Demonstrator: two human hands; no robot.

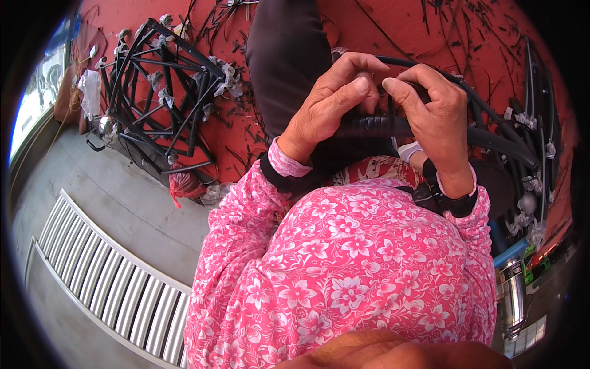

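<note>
Both my hands are close together above my lap, in front of a thick black tube [376, 126] with ribbed bands. My left hand [329, 104] is curled, its thumb against the bent fingers; whatever it may hold is hidden. My right hand [437, 114] pinches thumb to fingers, with something thin and dark at the tips that I cannot make out. The tube continues right as a black frame bar [501, 142], and a thinner curved black bar [455, 79] passes behind my right hand.
At the left lies a pile of black tubular frames [163, 92] with clear plastic wrapped on their ends. More black tubes [538, 104] stand at the right. Black scraps litter the red floor [362, 31]. A red bag [184, 183] and a silver slatted rack [117, 280] are at the lower left.
</note>
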